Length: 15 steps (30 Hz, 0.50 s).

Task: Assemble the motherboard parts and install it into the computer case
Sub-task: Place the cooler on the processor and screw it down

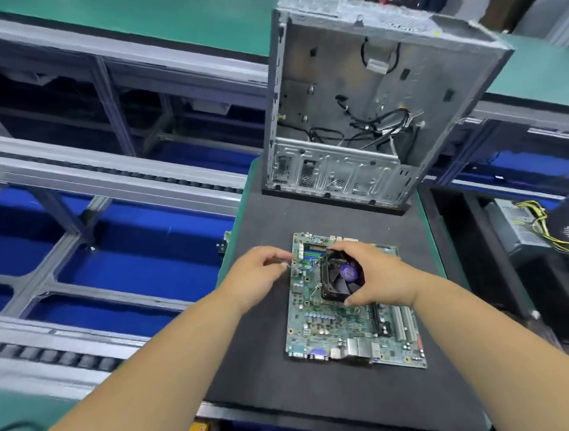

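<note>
The case [366, 110] stands open-sided at the far end of the mat [264, 349], well beyond the fingertips of both hands. Inside it, loose black cables [374, 123] lie against the bare metal back panel, gathered toward the lower right corner, and one looped cable with a pale connector [377, 63] hangs near the top. Its lower wall is a perforated, slotted plate [334, 175]. To the right of the right hand, off the mat, a grey power unit [519, 231] with yellow and black wires sits in a dark bay.

The board [349, 314] lies flat on the mat, directly beneath both hands. It is green and densely populated: port blocks line its near edge, pale expansion slots run along its right side near the right wrist, and coloured memory slots lie just beyond the left fingertips.

The right hand [377, 276] grasps the fan [342, 276], thumb curled on its near edge and fingers wrapped over its far edge; the fan is black, square-framed, with a purple hub label, and rests on the board's upper half. The left hand [256, 273] has its fingers curled at the board's left edge, pinching a thin dark item [281, 259] too small to identify, just left of the fan.
</note>
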Each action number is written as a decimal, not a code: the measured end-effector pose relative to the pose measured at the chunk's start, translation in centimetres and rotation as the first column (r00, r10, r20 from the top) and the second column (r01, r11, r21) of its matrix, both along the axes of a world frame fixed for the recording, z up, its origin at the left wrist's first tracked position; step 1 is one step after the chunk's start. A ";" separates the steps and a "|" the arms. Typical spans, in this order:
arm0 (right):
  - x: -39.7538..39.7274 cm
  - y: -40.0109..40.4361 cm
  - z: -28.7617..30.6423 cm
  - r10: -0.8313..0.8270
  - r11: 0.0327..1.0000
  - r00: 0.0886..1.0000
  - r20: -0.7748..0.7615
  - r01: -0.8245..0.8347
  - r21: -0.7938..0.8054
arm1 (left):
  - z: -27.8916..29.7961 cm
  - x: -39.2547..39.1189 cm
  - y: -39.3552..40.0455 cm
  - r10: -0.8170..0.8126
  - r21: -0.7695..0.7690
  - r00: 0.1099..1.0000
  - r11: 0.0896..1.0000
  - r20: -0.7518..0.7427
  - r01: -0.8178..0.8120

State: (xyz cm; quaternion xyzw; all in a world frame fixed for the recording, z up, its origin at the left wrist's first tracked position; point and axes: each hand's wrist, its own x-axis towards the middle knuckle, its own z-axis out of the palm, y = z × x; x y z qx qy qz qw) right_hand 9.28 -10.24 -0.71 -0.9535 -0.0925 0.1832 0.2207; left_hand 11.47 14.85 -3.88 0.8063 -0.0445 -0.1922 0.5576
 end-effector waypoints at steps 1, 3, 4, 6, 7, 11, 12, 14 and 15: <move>0.1 0.2 -0.3 0.005 1.000 1.000 0.000 -0.005 -0.012 | -0.2 0.1 0.2 0.004 -0.009 1.000 1.000 -0.008 -0.004; 0.1 0.4 -0.7 0.018 0.999 1.000 -0.010 -0.019 -0.042 | -0.6 0.3 0.5 0.008 -0.017 1.000 1.000 -0.015 -0.009; 0.2 0.5 -0.8 0.026 0.998 1.000 -0.018 -0.027 -0.060 | -0.8 0.4 0.6 0.009 -0.020 1.000 1.000 -0.019 -0.009; 0.2 0.7 -0.9 0.030 0.996 0.999 -0.029 -0.032 -0.080 | -1.1 0.5 0.7 0.007 -0.016 0.999 1.000 -0.036 -0.008; 0.2 0.7 -0.9 0.029 0.996 0.999 -0.031 -0.032 -0.083 | -1.3 0.5 0.8 0.005 -0.012 0.999 1.000 -0.046 -0.005; 0.2 0.7 -0.9 0.039 0.992 0.999 -0.031 -0.043 -0.122 | -1.9 0.4 0.7 -0.003 -0.012 0.998 1.000 -0.067 0.002; 0.2 0.7 -0.9 0.045 0.990 0.998 -0.033 -0.049 -0.133 | -1.9 0.3 0.7 -0.003 -0.009 0.998 1.000 -0.069 0.002; 0.3 0.7 -0.9 0.056 0.986 0.998 -0.041 -0.062 -0.153 | -2.1 0.3 0.6 -0.001 0.002 0.998 1.000 -0.070 0.001; 0.3 0.7 -0.9 0.059 0.985 0.997 -0.046 -0.066 -0.161 | -2.1 0.3 0.6 0.003 0.006 0.998 1.000 -0.069 -0.002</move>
